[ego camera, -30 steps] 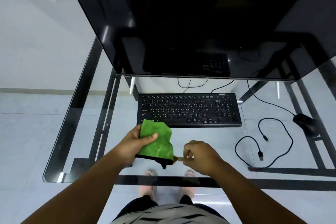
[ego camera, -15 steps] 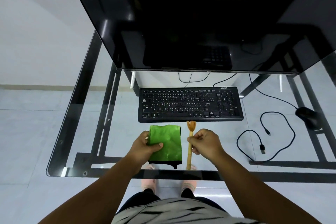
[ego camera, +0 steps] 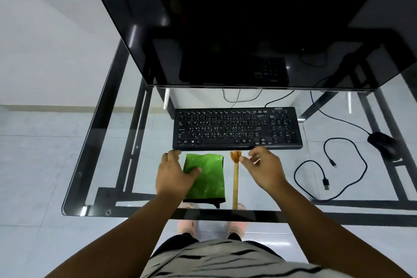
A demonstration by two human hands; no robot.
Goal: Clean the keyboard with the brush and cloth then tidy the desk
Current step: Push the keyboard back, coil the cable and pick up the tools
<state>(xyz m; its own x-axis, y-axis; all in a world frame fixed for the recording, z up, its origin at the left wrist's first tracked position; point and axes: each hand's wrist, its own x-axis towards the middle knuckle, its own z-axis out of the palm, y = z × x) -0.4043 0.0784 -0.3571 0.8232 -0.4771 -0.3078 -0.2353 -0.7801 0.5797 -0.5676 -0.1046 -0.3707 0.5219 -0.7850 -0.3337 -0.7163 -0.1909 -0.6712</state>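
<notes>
Evenly and softly lit from overhead, with pale floor tiles bright through the glass desk [ego camera: 117,133] and only faint shadows beneath its frame. Glossy glare and dim reflections across the dark monitor [ego camera: 248,25], a bright streak along its left bezel and small highlights on the glass rim near the front left corner. Sharp in the middle, keyboard [ego camera: 237,128] legends just readable, but strongly bowed by wide-angle distortion toward the edges, straight lines splayed outward and the forearms stretched and slightly soft at the bottom.
</notes>
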